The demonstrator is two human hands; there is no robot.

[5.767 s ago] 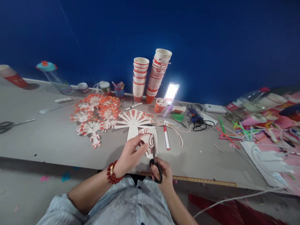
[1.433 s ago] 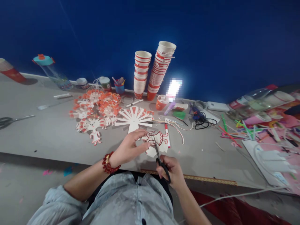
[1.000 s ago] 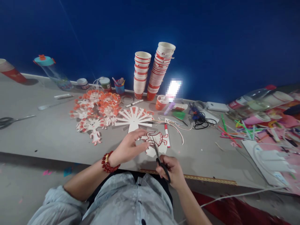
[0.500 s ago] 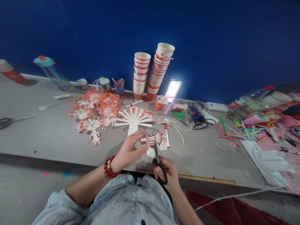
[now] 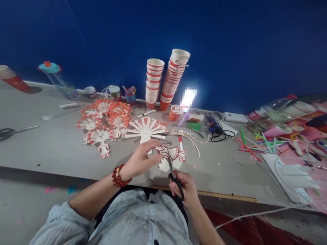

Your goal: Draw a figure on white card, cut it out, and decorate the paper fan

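Observation:
Between its thumb and fingers, my left hand [image 5: 143, 157] pinches a small white paper cutout [image 5: 174, 152] with a dark red drawn outline, shaped like a little figure's body. My right hand [image 5: 184, 188] has its fingers through the black handles of a pair of scissors [image 5: 176, 185]. The blades point away from me and reach the cutout, crossing it near my left fingertips. Just beyond my left hand lies a white paper cup cut into fanned strips [image 5: 145, 132]. A red and white marker [image 5: 181, 143] lies partly behind the cutout.
Finished-looking lion-like paper figures [image 5: 104, 119] lie in a pile at left. Two tall paper cup stacks [image 5: 154, 83] stand by the blue wall. Another pair of scissors [image 5: 17, 131] lies far left. Pipe cleaners [image 5: 268, 141], cables and bottles crowd the right side.
The paper cutout has turned and shifted slightly down and to the right, covering more of the marker. My right hand and the scissors have moved a little to the right.

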